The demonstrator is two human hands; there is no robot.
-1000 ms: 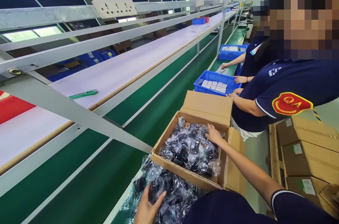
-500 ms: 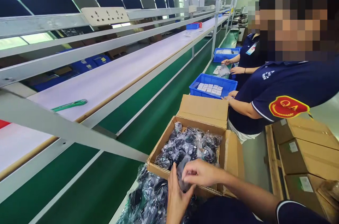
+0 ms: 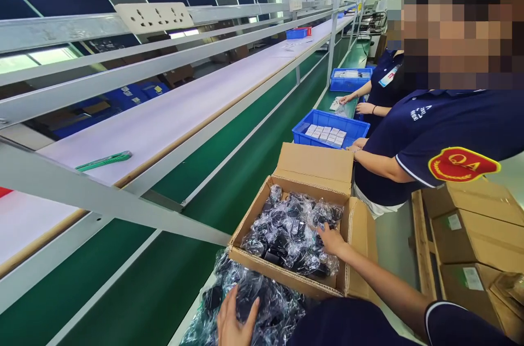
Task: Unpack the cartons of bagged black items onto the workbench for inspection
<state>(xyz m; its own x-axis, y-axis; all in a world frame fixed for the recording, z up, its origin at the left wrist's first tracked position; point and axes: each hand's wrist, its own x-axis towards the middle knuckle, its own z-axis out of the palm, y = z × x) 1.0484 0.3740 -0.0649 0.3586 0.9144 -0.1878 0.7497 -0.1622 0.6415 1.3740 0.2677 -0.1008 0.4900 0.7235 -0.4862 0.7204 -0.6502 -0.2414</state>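
Bagged black parts (image 3: 292,231) are seen heaped inside an open cardboard box (image 3: 360,237) at the near edge of the green belt (image 3: 229,171). The right hand (image 3: 332,239) is reached into the box at its right side, fingers loosely spread and resting on the topmost bags; whether a bag is pinched cannot be told. A second heap of the same bags (image 3: 254,302) is noted on the bench just in front of the box. The left hand (image 3: 231,321) is laid on this heap, palm down, fingers slightly parted and curled over one dark bagged piece. A blue tray (image 3: 327,130) of small white items is found just beyond the raised box flap, and a co-worker's hands (image 3: 357,144) rest at its near right corner. A further blue tray (image 3: 349,78) is placed farther along, with another person's hands (image 3: 356,105) near it. A green-handled tool (image 3: 104,160) is lying on the white shelf (image 3: 176,111) to the left.
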